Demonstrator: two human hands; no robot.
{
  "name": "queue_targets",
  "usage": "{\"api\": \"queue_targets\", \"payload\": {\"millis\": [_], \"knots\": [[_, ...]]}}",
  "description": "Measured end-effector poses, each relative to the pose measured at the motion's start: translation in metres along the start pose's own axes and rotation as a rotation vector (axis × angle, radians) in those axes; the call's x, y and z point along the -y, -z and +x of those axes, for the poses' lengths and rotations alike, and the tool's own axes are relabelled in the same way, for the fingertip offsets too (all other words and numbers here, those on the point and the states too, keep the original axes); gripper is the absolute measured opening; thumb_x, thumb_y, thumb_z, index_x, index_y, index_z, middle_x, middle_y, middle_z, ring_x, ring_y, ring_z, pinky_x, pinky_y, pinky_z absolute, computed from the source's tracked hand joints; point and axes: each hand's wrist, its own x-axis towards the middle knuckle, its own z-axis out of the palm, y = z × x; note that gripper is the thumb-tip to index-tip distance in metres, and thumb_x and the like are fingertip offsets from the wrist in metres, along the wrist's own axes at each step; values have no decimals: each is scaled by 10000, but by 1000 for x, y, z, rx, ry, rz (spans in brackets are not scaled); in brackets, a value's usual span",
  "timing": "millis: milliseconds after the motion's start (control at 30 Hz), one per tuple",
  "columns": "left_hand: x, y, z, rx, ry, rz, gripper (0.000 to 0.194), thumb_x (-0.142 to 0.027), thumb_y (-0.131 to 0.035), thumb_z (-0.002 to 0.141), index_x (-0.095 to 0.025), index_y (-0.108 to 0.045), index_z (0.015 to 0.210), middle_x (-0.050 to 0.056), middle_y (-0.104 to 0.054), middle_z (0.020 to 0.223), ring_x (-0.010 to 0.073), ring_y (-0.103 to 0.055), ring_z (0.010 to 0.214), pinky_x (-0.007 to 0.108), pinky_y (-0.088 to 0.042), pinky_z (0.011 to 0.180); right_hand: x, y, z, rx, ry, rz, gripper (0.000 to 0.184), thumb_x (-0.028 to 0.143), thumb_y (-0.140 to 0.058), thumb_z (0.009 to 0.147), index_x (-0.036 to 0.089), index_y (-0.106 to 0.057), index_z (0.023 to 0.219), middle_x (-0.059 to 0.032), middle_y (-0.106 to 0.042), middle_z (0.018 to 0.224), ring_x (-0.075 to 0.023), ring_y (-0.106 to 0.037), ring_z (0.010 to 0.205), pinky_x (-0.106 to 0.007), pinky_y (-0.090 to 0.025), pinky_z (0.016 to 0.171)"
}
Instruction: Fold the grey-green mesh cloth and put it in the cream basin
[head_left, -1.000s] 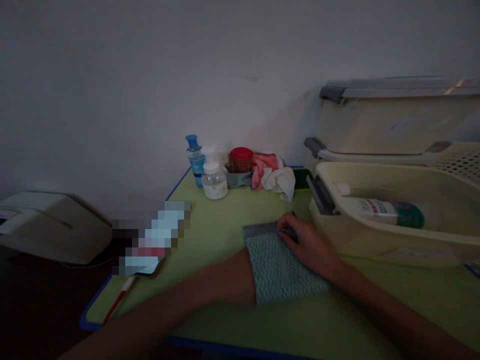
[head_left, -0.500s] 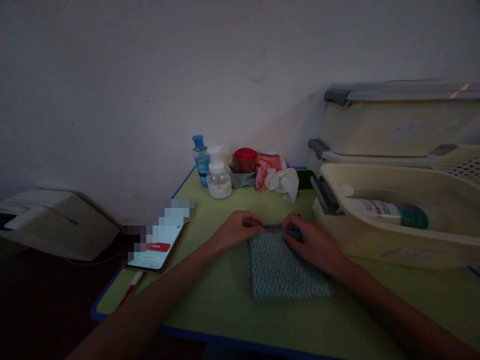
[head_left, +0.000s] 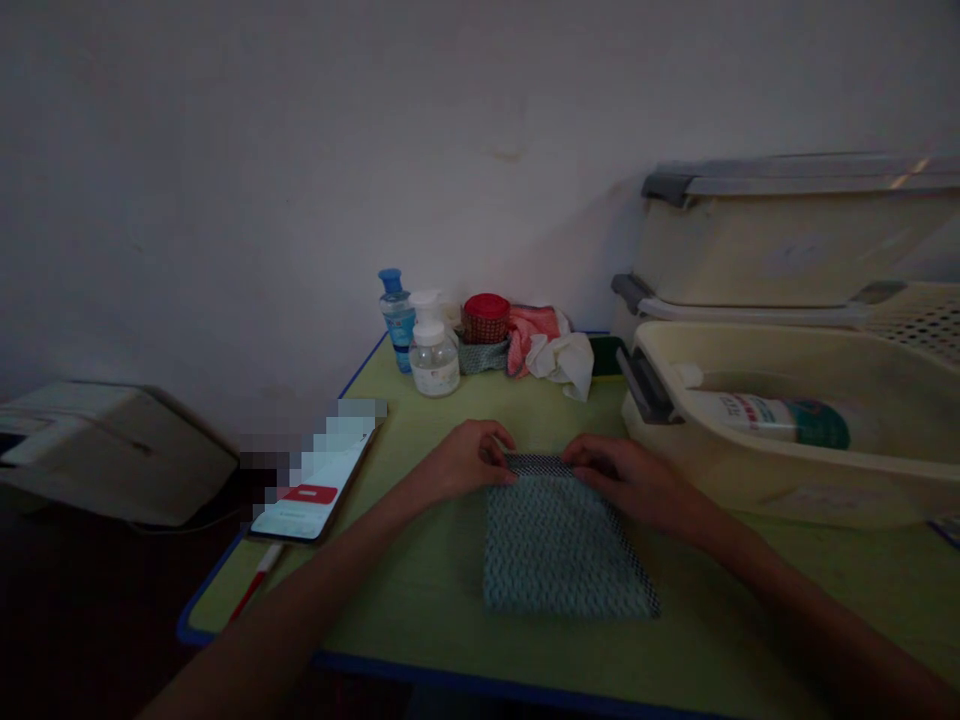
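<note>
A grey-blue textured cloth (head_left: 562,550) with a dark checked border lies on the green table top. Its far edge is pinched at both corners. My left hand (head_left: 469,462) has thumb and fingers closed on the far left corner. At the far right corner, my right hand (head_left: 630,475) grips the border between thumb and fingers. The checked strip shows between the two hands, and the cloth's near part spreads towards the table's front edge.
Left stands a lit phone (head_left: 315,480) beside a red-and-white pen-like stick (head_left: 255,585). Behind are a blue bottle (head_left: 397,325), a clear pump bottle (head_left: 435,365), a red-lidded container (head_left: 486,318) and crumpled cloths (head_left: 562,362). A cream bin (head_left: 787,490) holding a bottle (head_left: 780,418) stands right.
The cloth has shifted slightly left and nearer to me. My hands have moved a little apart along its far edge, showing more of the checked border.
</note>
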Motion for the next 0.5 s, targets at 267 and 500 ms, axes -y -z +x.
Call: {"api": "queue_targets", "payload": {"millis": [267,500], "knots": [[-3,-7,-7,-72,-164,186,538,-68,-598,686,-198,-401,1169,-50,-538,711,122,-565,698,243,-442,659,3,-3,-3,-50,-41,-117,114,118,-448,791,162,-536,848,-35,-615,785,-143,-565,707,-254,-394,635],[5,-13,2,-223,-205,302,568,-104,-549,741,-175,-320,1256,-25,-517,792,132,-548,703,271,-430,682,8,-7,-4,-104,-96,-356,120,120,-404,841,161,-515,859,-50,-609,777,-155,-557,696,-251,-339,606]]}}
